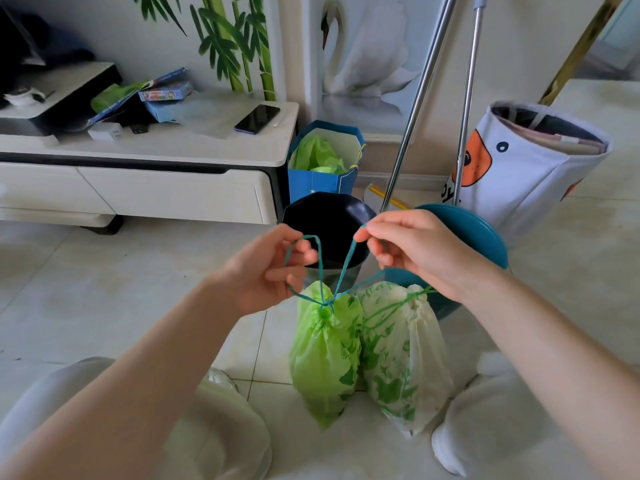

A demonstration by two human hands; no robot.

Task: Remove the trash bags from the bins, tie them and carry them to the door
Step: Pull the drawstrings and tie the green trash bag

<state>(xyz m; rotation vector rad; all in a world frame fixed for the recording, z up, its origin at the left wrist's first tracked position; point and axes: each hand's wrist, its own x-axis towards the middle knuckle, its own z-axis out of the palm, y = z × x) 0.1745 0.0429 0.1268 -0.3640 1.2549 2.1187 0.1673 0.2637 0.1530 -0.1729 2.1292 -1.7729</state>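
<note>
Two filled trash bags stand on the tiled floor between my knees: a green trash bag point(323, 355) on the left and a white trash bag point(405, 358) with green leaf print on the right. My left hand point(266, 268) pinches one loop of the green drawstring point(320, 268) of the green bag, and my right hand point(412, 251) pinches the other strand. The strings cross at a knot on the bag's gathered neck. The white bag's neck is drawn shut. Behind my hands stand a black bin point(329, 220) and a teal bin point(478, 233).
A white TV cabinet point(166, 188) runs along the left with a phone point(257, 118) and boxes on top. A blue paper bag point(325, 181) with green plastic inside, two metal poles point(415, 105) and a printed fabric basket point(519, 174) stand against the wall.
</note>
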